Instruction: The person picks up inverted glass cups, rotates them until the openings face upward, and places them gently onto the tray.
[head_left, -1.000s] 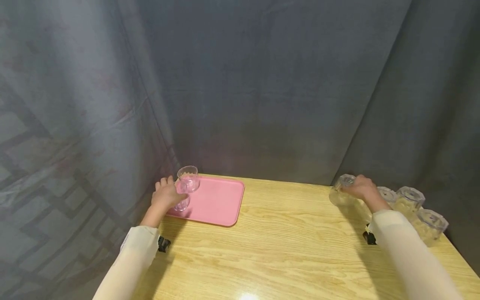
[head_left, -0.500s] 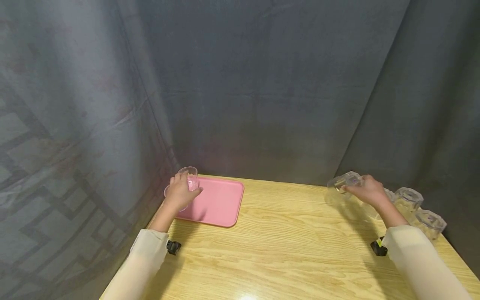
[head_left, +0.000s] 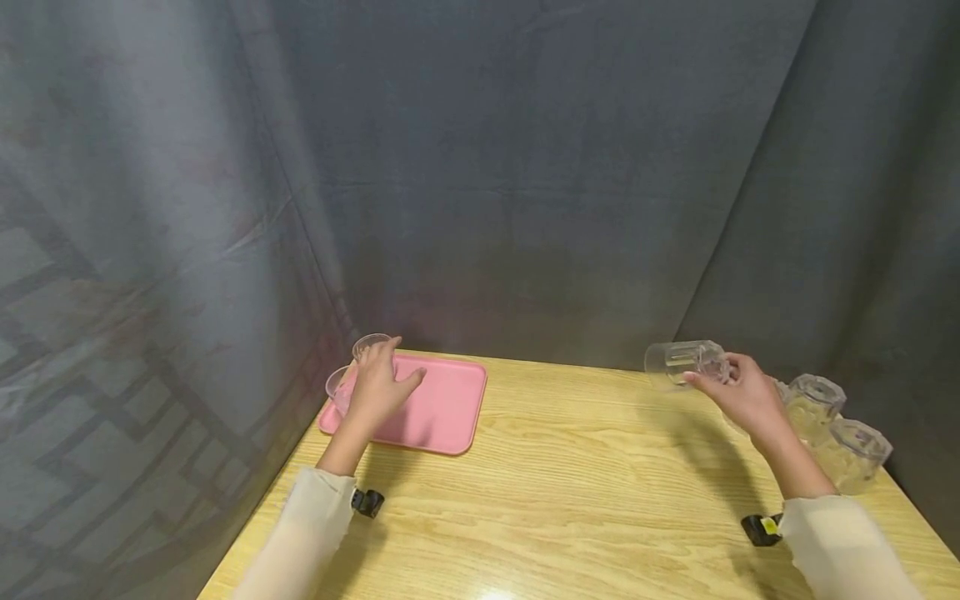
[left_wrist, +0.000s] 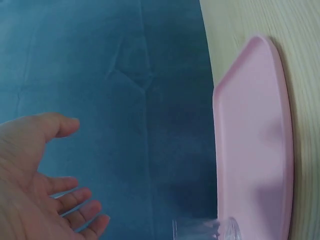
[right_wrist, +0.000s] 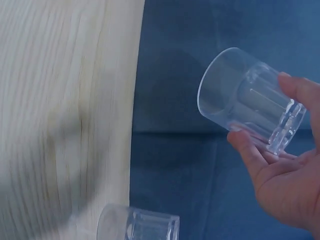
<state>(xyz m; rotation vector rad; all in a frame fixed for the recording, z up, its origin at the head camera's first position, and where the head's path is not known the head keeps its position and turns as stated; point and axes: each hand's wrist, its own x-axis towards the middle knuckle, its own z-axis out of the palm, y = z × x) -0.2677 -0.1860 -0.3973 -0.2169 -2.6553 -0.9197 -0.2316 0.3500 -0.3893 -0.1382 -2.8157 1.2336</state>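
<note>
Pink tray (head_left: 442,408) holds two glasses (head_left: 369,348); right hand (head_left: 746,400) grips tumbler (head_left: 684,363).

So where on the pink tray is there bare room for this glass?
The pink plastic tray is bare across its right and near parts. Its far-left corner is crowded: two clear glasses and the left hand. The right hand holds a clear ribbed glass.

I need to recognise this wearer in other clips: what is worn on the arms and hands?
Both arms wear long, loose cream sleeves reaching the wrists. The left hand and right hand are bare. A small black device sits at each wrist; the right one carries a yellow mark.
</note>
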